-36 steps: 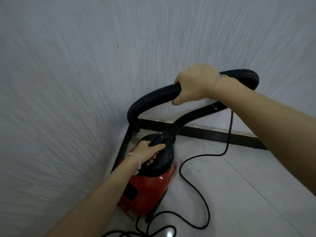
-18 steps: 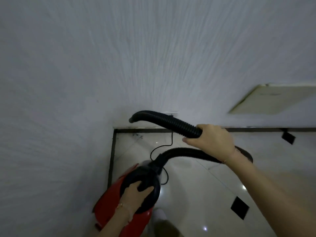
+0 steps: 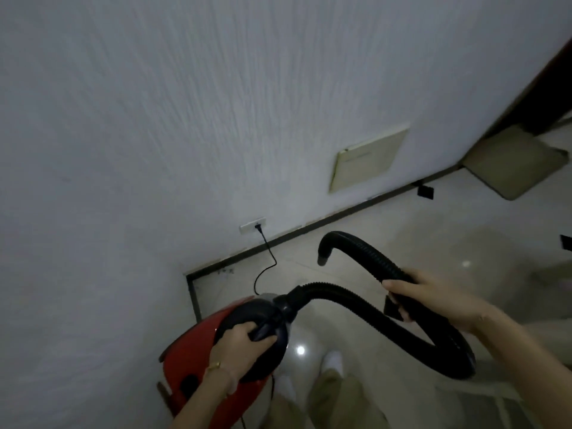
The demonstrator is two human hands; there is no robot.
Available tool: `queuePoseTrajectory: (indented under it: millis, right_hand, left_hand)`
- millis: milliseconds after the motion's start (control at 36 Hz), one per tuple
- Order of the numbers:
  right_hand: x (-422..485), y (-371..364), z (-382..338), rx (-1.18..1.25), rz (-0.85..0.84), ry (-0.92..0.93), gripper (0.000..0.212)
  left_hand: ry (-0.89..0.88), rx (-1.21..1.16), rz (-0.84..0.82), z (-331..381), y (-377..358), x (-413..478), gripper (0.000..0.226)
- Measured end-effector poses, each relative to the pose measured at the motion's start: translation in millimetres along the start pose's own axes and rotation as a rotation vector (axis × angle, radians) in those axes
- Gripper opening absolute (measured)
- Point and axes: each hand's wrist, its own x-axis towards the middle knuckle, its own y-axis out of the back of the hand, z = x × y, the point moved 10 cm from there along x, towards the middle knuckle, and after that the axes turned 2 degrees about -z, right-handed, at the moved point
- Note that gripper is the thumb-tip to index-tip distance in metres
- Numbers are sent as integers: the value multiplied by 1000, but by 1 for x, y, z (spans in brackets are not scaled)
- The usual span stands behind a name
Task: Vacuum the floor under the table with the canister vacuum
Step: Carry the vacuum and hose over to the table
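A white wall (image 3: 154,119) with a rough, combed texture fills most of the view. It meets a glossy pale tiled floor (image 3: 418,243) along a dark skirting (image 3: 340,215). A thin black cord (image 3: 275,262) drops from a wall socket (image 3: 251,226) toward the canister vacuum (image 3: 192,345), which is low and left, close to the wall and just beside my feet (image 3: 332,362).

Its body is rounded, smooth red plastic under a black domed top with a moulded carry handle (image 3: 263,331). My left grip (image 3: 240,348) is clamped round that handle, fingers curled under it. That seems the right hold: the shell looks hard and slick, and I judge the weight, moderate rather than heavy, hangs below that point.

My right grip (image 3: 433,300) is closed round the black ribbed hose (image 3: 346,295) near its free end, where the curved nozzle (image 3: 325,249) hooks downward above the floor. The hose is corrugated and floppy. It leaves the canister's top, sags below my right wrist and loops back up, so I expect it to swing unless held close to the end. The ribs should give good purchase. I cannot pick out the table here.
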Motion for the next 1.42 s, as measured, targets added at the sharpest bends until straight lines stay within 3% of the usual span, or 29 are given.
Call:
queuePoseTrajectory:
  millis: [167, 306, 417, 556, 750, 917, 1056, 1306, 1361, 1417]
  right_hand:
    - [-24, 50, 11, 214, 188, 77, 23]
    - [-27, 99, 9, 213, 286, 137, 22]
    - [-29, 163, 8, 299, 386, 201, 24]
    - [-38, 260, 2, 343, 516, 263, 24]
    - [-43, 385, 3, 467, 664, 294, 25]
    - [-51, 469, 4, 435, 798, 285, 22]
    - [-52, 548, 19, 553, 904, 273, 22]
    - [-29, 698, 18, 592, 1045, 184, 25]
    - [-29, 731, 13, 571, 1071, 161, 24]
    - [-31, 762, 11, 561, 1104, 143, 25]
  left_hand:
    - [-86, 64, 104, 73, 20, 11, 21]
    - [-100, -51, 78, 128, 10, 41, 56]
    - [-160, -83, 83, 194, 1, 72, 45]
    - [-190, -201, 55, 280, -13, 121, 67]
    - [-307, -238, 4, 420, -51, 159, 24]
    - [-383, -152, -52, 519, -83, 193, 23]
    - [-455, -86, -124, 618, -119, 230, 27]
    - [-446, -37, -324, 781, -195, 333, 26]
    - [-458, -15, -353, 818, -210, 350, 36]
    - [-482, 24, -400, 856, -226, 362, 28]
